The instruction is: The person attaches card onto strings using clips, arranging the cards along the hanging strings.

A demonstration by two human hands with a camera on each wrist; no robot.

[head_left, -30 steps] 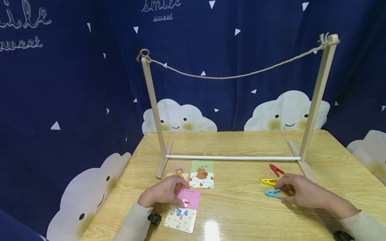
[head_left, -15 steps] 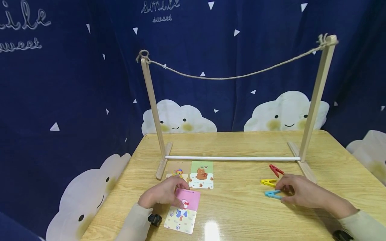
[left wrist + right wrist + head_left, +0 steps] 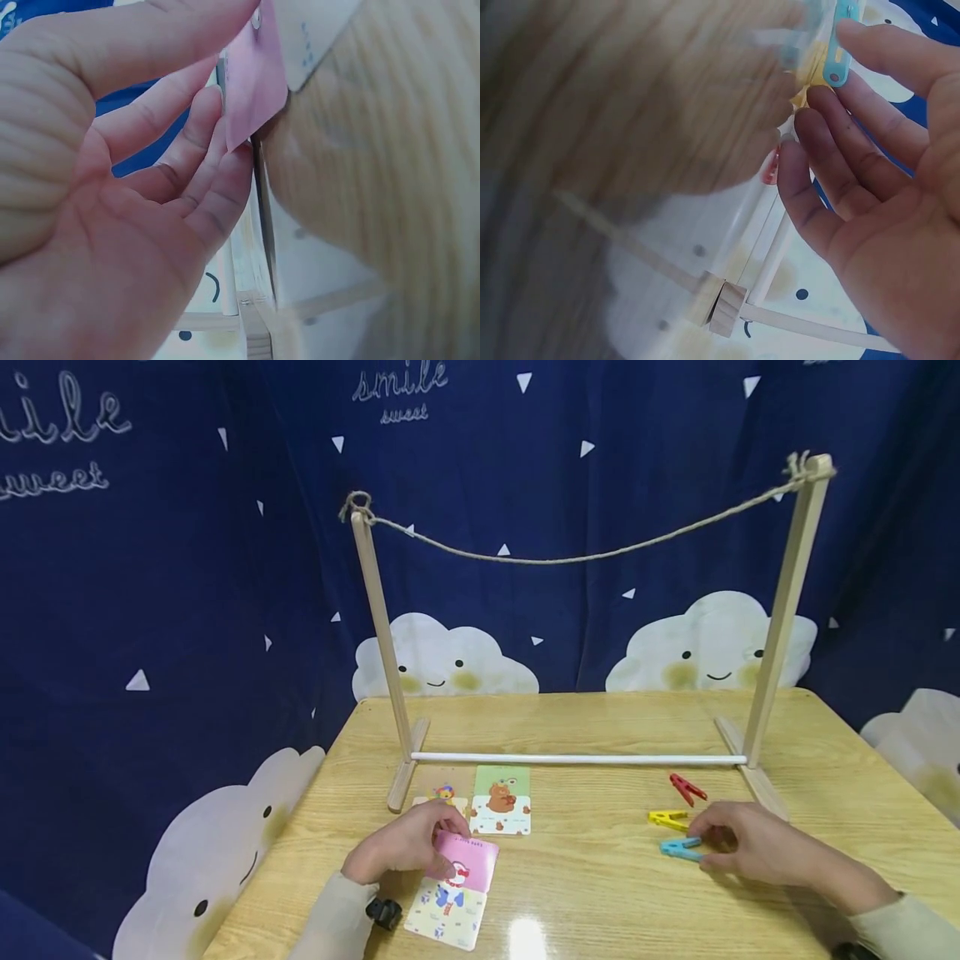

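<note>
My left hand (image 3: 408, 845) pinches the left edge of a pink and yellow card (image 3: 447, 910) with a bunny picture, thumb on top. In the left wrist view the card's pink part (image 3: 255, 82) stands tilted off the wood between thumb and fingers. My right hand (image 3: 750, 843) pinches one end of a light blue clothespin (image 3: 679, 849) between thumb and index finger. The right wrist view shows this blue clothespin (image 3: 842, 45) under the thumb tip. A yellow clothespin (image 3: 666, 818) lies just behind it, and a red clothespin (image 3: 686, 788) farther back.
A wooden stand with two posts (image 3: 789, 610) carries a sagging rope (image 3: 540, 561) above a white crossbar (image 3: 577, 759). A green and white bear card (image 3: 501, 802) and a brown card (image 3: 442, 781), partly behind my left hand, lie on the wooden table (image 3: 585, 877).
The head view has shifted slightly. The bunny card has tilted a little, its near edge moving slightly down and left. Both hands stay in nearly the same places.
</note>
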